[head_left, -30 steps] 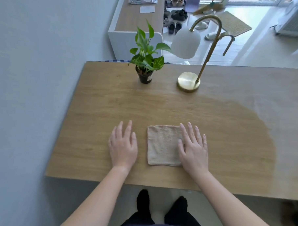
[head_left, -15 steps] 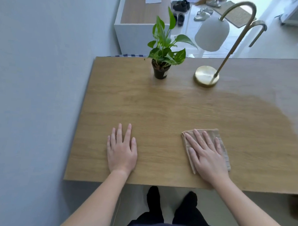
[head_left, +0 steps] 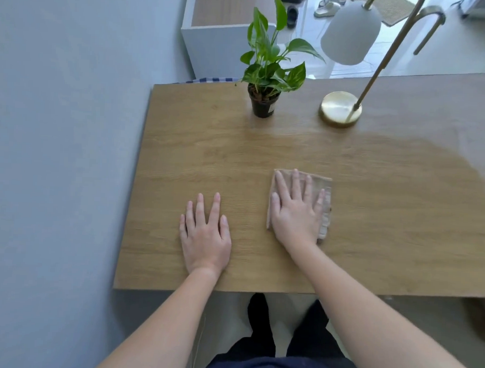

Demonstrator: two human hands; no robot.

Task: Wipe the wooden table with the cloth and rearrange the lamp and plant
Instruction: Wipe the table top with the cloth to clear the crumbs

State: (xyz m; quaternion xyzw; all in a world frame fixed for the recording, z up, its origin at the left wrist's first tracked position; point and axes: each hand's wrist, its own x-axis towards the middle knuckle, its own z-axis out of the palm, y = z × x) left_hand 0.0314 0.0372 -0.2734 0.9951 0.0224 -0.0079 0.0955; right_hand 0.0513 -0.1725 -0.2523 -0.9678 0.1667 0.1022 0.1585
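A folded beige cloth [head_left: 325, 187] lies on the wooden table [head_left: 386, 232] near its front edge. My right hand [head_left: 295, 211] presses flat on the cloth with straight fingers and covers most of it. To its left, my left hand [head_left: 204, 235] rests flat on the bare wood. At the back of the table stands a green plant in a small black pot [head_left: 263, 105]. Right of it is a lamp with a round brass base [head_left: 340, 109], a slanted brass stem and a white shade [head_left: 350, 32].
A grey wall [head_left: 56, 148] runs along the table's left edge. Beyond the far edge stand a white cabinet [head_left: 214, 46] and several shoes on the floor. The right part of the tabletop looks paler than the middle.
My right hand moved fully onto the cloth, slid it to the right, then pushed it forward and a little left. My left hand stayed flat on the table.
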